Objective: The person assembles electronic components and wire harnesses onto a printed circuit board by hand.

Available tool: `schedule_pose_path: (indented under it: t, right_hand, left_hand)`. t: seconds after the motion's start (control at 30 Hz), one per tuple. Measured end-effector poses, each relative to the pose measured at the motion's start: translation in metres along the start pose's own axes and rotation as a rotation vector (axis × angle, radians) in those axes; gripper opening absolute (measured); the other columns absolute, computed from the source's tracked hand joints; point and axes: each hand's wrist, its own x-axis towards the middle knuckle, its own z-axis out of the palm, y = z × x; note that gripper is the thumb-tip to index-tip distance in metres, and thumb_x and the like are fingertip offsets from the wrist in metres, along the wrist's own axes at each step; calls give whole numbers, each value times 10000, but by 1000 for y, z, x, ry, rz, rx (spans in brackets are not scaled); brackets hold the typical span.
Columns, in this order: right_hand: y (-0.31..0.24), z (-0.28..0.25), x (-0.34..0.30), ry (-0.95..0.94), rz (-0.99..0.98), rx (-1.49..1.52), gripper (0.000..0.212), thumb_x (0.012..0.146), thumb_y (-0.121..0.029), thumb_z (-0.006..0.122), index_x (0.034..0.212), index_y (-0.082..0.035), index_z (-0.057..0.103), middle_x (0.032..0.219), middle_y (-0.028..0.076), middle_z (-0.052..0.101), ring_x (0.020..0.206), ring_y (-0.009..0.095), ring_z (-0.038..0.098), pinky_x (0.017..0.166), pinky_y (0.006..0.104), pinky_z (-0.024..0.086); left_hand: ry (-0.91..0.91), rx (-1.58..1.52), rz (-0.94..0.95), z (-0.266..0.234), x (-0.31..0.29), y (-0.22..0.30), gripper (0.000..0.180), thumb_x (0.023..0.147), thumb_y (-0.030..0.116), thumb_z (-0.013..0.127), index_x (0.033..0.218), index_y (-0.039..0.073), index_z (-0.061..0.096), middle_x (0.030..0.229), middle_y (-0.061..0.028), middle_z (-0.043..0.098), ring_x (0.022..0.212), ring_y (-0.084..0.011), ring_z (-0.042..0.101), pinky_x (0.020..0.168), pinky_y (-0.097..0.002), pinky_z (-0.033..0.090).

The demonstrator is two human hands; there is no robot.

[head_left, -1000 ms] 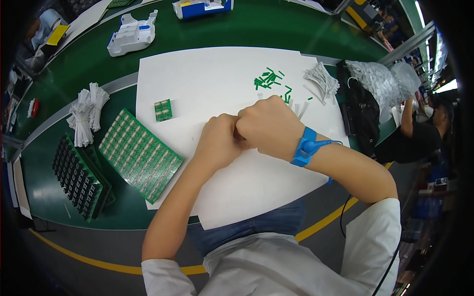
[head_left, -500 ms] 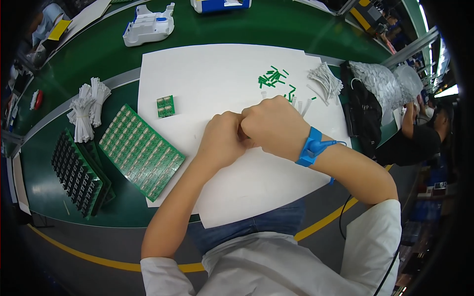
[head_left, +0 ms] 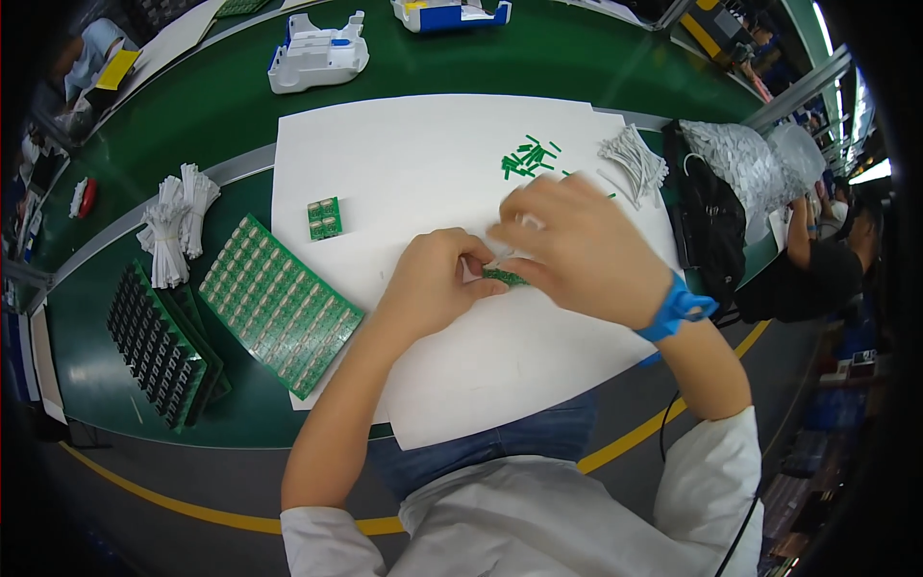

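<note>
My left hand is closed over the middle of the white sheet, pinching the end of a small green circuit board between thumb and fingers. At the board's other end is the thumb of my right hand. The fingers of that hand are raised and smeared by motion, so what they hold cannot be made out. A blue wrist strap is round my right wrist. Beyond that hand lie loose green strips. A small square board piece lies on the sheet to the left.
A large green board panel overlaps the white sheet. Left of it are stacked panels with black parts and bundled white cables. More white cables lie at right, beside a black bag. White housings stand at the back.
My hands were pressed together, hiding the board. My right hand has opened out and shifted right, uncovering the board in my left fingers. The housings at the back have moved right.
</note>
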Motion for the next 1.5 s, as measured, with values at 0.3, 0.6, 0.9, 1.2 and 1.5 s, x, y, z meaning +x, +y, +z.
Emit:
schedule_pose_path:
  t: [0.3,0.6,0.9,1.2,1.5]
  right_hand:
    - [-9,96,-92,533,520,678,866,667,-172,895,1416,-12,490,1296,151,563,1127,279,581,971,388,475]
    - [-24,111,-80,582,556,728,332,760,-38,831,1050,-55,670,955,114,645,857,290,635,744,349,519]
    - [-17,108,-83,577,528,794,276,757,-12,823,1001,-41,699,924,112,642,795,278,639,699,333,516]
    - [1,85,-49,660,201,736,426,770,5,832,1164,-57,681,1233,132,563,979,225,647,814,323,573]
    - [38,102,17,379,406,1310,328,1074,-301,519,939,-15,604,697,12,544,618,101,492,584,259,417]
  left_hand:
    - [10,-173,112,0,3,-7,197,841,65,818,979,-44,731,863,-55,721,735,-80,594,658,-259,481]
    - [46,-277,61,0,-1,-11,343,825,-37,805,1086,31,591,817,-11,695,762,-49,610,682,-208,457]
    - [10,-244,125,0,2,-13,324,829,17,827,1058,49,600,794,-30,709,720,-59,604,666,-215,481]
    - [-210,-283,22,-9,-10,2,267,901,103,784,1111,-21,676,883,-38,710,756,-82,626,672,-231,484]
    - [152,-618,-22,-11,0,-3,325,981,146,694,1221,-64,630,1070,-140,731,850,-158,695,791,-281,557]
